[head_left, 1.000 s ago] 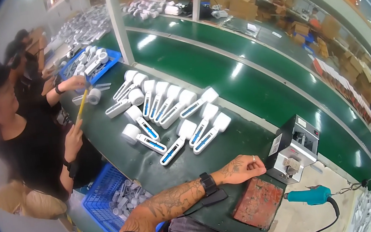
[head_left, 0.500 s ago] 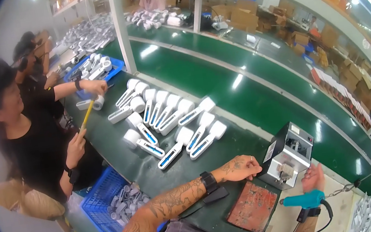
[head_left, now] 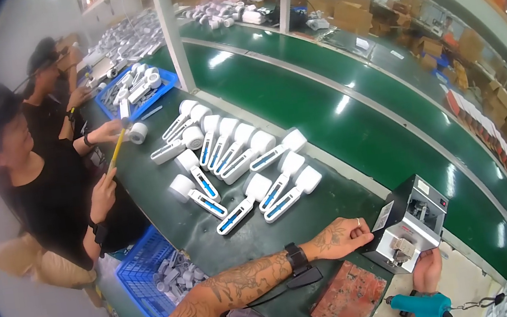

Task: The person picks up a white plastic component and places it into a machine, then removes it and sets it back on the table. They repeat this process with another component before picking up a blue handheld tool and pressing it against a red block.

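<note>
A small black and silver benchtop machine stands at the right end of the green table. My left hand, a ring on one finger, is closed at its left side; whatever it might hold is hidden. Against the machine's near right corner is my right hand, palm side partly showing, its fingertips not clear. A teal electric screwdriver hangs over my right wrist on a wire and hook. Below the machine lies a worn red plate. White handled devices with round heads and blue strips lie grouped left of the machine.
A blue crate with grey parts stands at the table's near edge. Farther left, a co-worker's hand holds a yellow tool beside a blue tray of white devices. A green conveyor runs behind the table, past a white post.
My right hand has moved in against the machine's corner. The teal screwdriver has swung lower. My left hand stays at the machine's left side. The view has shifted slightly.
</note>
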Motion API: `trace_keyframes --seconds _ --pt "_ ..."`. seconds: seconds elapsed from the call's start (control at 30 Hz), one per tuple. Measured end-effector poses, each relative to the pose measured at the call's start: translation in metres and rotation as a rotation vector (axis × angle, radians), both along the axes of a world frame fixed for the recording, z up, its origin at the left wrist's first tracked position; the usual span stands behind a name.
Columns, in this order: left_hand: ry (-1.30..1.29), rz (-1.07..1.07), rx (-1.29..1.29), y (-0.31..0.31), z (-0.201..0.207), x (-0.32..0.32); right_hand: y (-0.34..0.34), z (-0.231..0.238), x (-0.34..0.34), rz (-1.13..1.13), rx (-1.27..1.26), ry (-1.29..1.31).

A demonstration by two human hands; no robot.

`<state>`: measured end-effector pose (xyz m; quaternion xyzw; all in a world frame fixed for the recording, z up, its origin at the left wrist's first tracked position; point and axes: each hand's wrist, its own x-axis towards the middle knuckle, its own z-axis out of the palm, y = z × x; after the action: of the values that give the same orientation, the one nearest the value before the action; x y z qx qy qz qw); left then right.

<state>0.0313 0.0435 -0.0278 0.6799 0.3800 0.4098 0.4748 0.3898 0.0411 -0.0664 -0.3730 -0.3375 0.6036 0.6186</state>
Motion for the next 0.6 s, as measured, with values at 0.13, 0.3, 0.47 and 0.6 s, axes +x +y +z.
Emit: trace_keyframes --seconds 0.13,0.3,0.47,0.6 --pt "0.023 -0.006 -0.006 -0.003 -0.004 0.004 -0.007 0.014 -0.027 -0.106 0.1 -0.142" --pt "0.044 -0.027 -0.046 -0.009 0.004 0.004 -0.01 0.014 -0.031 -0.141 0.034 -0.186" --pt "0.081 0.003 0.068 -0.008 -0.003 0.005 -0.007 0.005 -0.024 -0.178 0.019 -0.188" --pt "0.072 -0.018 0.054 -0.009 0.0 0.005 -0.007 0.0 -0.017 -0.144 0.013 -0.179"
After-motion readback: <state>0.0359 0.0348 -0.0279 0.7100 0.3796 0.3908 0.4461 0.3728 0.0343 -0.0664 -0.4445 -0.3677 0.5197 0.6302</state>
